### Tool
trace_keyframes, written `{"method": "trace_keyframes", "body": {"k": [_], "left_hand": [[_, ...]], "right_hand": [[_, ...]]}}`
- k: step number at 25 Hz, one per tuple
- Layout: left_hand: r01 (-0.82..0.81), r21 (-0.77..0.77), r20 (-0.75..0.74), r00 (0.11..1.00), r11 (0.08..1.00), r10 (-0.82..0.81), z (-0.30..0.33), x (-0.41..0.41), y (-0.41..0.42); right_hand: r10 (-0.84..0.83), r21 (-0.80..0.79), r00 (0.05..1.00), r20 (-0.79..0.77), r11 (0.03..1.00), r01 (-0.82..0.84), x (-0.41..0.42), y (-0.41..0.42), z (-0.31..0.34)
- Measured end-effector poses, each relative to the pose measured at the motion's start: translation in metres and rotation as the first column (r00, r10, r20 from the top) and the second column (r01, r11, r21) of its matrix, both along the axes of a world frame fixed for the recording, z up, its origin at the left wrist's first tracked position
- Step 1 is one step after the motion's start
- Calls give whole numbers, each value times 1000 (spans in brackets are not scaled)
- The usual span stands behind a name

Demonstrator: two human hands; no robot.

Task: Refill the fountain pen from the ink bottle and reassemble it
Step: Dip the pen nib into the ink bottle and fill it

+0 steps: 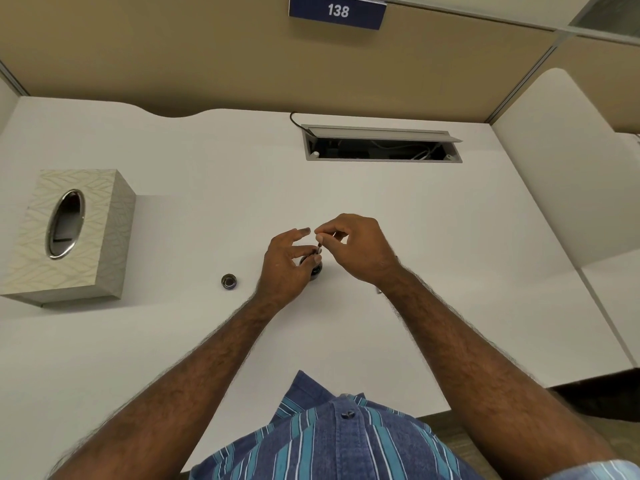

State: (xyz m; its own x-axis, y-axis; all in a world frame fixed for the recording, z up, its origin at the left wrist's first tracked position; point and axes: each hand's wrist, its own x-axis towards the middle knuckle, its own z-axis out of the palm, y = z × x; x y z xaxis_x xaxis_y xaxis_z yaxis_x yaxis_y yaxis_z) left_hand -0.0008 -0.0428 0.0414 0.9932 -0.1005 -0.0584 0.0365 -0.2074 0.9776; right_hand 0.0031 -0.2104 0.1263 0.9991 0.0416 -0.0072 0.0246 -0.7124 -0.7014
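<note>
The ink bottle (pixel 314 268) stood on the white tabletop (pixel 194 341), small and dark, largely hidden behind the fingers of both hands. Directly above its mouth a thin pen part (pixel 320 243), apparently the fountain pen's inner section, stood nearly upright; its lower end sat at or in the bottle's opening, though the fingers covered the exact point of contact. The left hand (pixel 285 261) came in from the left of the bottle, its thumb and lower fingers curled and pinching the lower end of the pen part right over the bottle, while its index finger stretched out straight above. The right hand (pixel 356 247) came in from the right of the bottle, with thumb and forefinger closed in a pinch on the top end of the same pen part and the remaining fingers loosely curled behind.

To the left of the bottle, well clear of the left hand, the bottle cap (pixel 229 282) lay alone on the tabletop, its open ringed side visible. Far to the left of the bottle sat a patterned tissue box (pixel 69 237) with an oval metal-rimmed opening. Beyond the bottle, toward the partition wall, an open cable tray (pixel 381 147) was sunk into the tabletop, with wires inside. Just right of the bottle, a small pale object peeked out from under the right forearm, too hidden to identify. Higher on the partition, a blue sign (pixel 337 12) read 138.
</note>
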Motion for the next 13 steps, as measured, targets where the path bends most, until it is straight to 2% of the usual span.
{"method": "trace_keyframes", "body": {"k": [6, 13], "left_hand": [[13, 64, 79, 997, 998, -18, -1, 2, 0], [-7, -19, 4, 1000, 1000, 7, 2, 0, -2]], "right_hand": [[-34, -43, 998, -51, 999, 31, 4, 2, 2], [-114, -16, 991, -67, 993, 113, 6, 2, 1]]}}
